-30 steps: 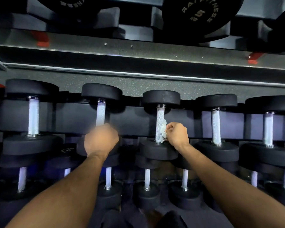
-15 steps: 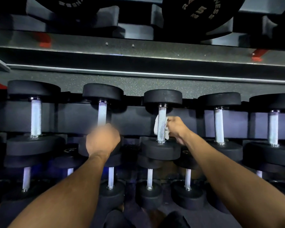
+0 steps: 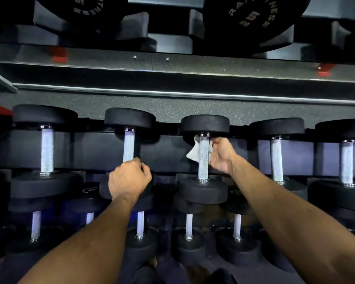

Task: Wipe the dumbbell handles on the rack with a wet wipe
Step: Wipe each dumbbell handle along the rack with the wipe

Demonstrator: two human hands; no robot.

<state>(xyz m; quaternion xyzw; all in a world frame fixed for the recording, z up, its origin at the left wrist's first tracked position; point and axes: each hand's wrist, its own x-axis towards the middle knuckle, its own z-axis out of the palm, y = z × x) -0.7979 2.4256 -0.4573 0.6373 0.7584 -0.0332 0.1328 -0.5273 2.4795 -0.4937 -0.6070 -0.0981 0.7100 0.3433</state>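
Right hand pressing crumpled white wet wipe round knurled silver dumbbell handle | left hand gripping neighbouring knurled handle | black rack

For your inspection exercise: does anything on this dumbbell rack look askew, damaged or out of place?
Nothing stands out. The dumbbells sit in even rows. The right hand holds a wet wipe round the third handle; the left hand grips the second handle.
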